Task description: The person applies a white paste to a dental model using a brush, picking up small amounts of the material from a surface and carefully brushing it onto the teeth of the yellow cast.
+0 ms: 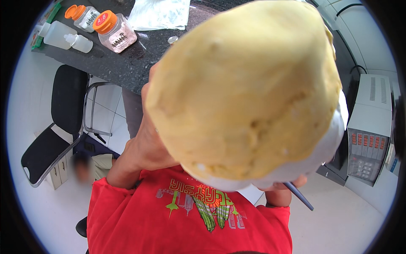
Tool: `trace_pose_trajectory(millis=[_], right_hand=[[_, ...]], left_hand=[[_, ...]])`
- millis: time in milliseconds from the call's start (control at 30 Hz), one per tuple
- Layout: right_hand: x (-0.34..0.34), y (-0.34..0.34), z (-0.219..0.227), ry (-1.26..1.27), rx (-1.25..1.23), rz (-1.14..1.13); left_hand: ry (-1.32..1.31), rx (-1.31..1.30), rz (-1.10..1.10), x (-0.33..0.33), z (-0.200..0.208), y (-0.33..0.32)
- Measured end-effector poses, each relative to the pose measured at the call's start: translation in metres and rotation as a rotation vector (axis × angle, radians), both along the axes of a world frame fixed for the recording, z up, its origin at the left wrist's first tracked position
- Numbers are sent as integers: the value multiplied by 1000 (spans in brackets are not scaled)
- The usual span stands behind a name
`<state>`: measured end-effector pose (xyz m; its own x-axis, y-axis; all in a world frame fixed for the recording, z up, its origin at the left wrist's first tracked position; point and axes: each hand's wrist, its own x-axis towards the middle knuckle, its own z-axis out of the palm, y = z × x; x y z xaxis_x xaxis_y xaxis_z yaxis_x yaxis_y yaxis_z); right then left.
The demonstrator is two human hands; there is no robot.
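A large pale yellow plaster-like cast (245,97) is held up very close, filling the middle of the head view. Its surface is smooth with small pits, and a white layer (304,163) shows along its lower right edge. My left hand (148,142) grips it from the left side, with most fingers hidden behind it. Below its lower right edge, my right hand (298,182) is closed around a slim dark blue-grey stick-like tool (301,197). Only the tool's tapered end shows; the cast hides the rest of it.
On the dark stone bench (146,51) stand orange-capped jars (117,38), white plastic bottles (61,34) and a white cloth (160,15). To the left is a black chair (67,95), with a person (101,165) beyond it. A device with red digits (368,131) stands right.
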<state>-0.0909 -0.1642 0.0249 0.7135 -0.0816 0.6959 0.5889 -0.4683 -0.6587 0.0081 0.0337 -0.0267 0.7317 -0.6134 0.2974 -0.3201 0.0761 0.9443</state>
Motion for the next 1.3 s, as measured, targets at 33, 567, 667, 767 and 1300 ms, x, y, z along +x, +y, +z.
trace_pose_trajectory(millis=[33,567,667,767,1300], right_hand=[[0,-2,2,16,-12,10],[-5,-2,4,63,-25,-39],[-7,-2,4,66,-24,-59],[-4,-2,3,60,-11,-29],[-11,0,4,60,14,-65]], left_hand=[[0,2,-5,0,-1,1],[-31,37,-29,-4,0,6],[-51,61,-38,-7,0,10],[-66,90,-39,-10,-1,15],[-43,134,-27,-13,-1,19]])
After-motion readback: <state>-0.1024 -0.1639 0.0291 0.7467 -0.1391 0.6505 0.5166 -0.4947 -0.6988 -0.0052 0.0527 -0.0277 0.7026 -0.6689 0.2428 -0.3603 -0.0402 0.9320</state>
